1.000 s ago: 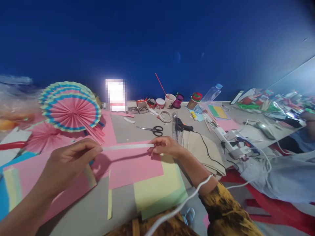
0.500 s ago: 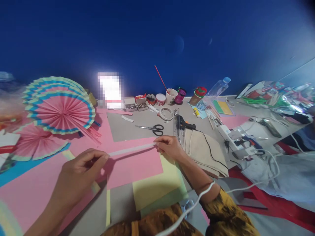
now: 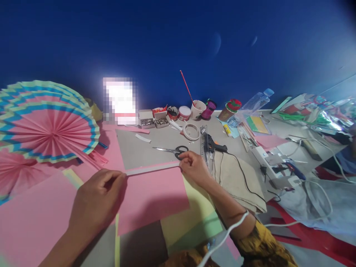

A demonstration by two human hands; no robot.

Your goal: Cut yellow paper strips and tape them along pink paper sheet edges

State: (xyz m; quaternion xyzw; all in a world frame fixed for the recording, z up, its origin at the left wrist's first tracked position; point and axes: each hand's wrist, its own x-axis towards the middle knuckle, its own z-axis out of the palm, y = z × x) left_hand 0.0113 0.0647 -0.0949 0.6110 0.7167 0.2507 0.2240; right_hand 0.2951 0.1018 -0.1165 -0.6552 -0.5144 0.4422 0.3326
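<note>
A narrow strip of white tape (image 3: pixel 152 169) is stretched between my two hands, along the far edge of a pink paper sheet (image 3: pixel 155 200). My left hand (image 3: pixel 100 193) pinches its left end between thumb and fingers. The right end is pinched by my right hand (image 3: pixel 193 167), just in front of the black-handled scissors (image 3: pixel 169 150). Yellow paper (image 3: pixel 191 218) and green paper (image 3: pixel 205 231) lie partly beneath the pink sheet. Beyond the scissors rests a roll of white tape (image 3: pixel 191 132).
Pleated paper fans (image 3: pixel 52 135) stand at the left. A glue gun (image 3: pixel 215 144), a ruler (image 3: pixel 204 144) and folded cloth (image 3: pixel 236 178) are right of my right hand. Paper cup (image 3: pixel 198 110) and pin boxes (image 3: pixel 147 122) line the wall. A white cable (image 3: pixel 222 241) crosses my right forearm.
The strip has come down from above the pink sheet to its far edge, with both hands still holding its ends. The view has shifted slightly, and the fans appear farther left.
</note>
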